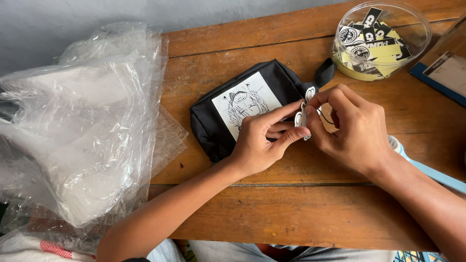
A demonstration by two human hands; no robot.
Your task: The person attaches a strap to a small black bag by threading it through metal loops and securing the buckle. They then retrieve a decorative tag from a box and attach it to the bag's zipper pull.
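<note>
A black zip pouch [272, 85] with a white panel bearing a line drawing lies on the wooden table [301, 213]. My left hand [259, 138] rests over the pouch's near right corner and pinches a small white tag [301, 116] between thumb and forefinger. My right hand [347, 126] meets it from the right, fingertips closed on the same tag and on a thin black string [326, 118] looping from it. The pouch's black strap [324, 73] sticks out behind my hands.
A clear round tub [388, 22] of black, white and yellow tags stands at the back right. A heap of clear plastic bags [77, 121] covers the left. A light-blue handle [432, 174] lies under my right wrist; a blue-edged card [444, 73] is at far right.
</note>
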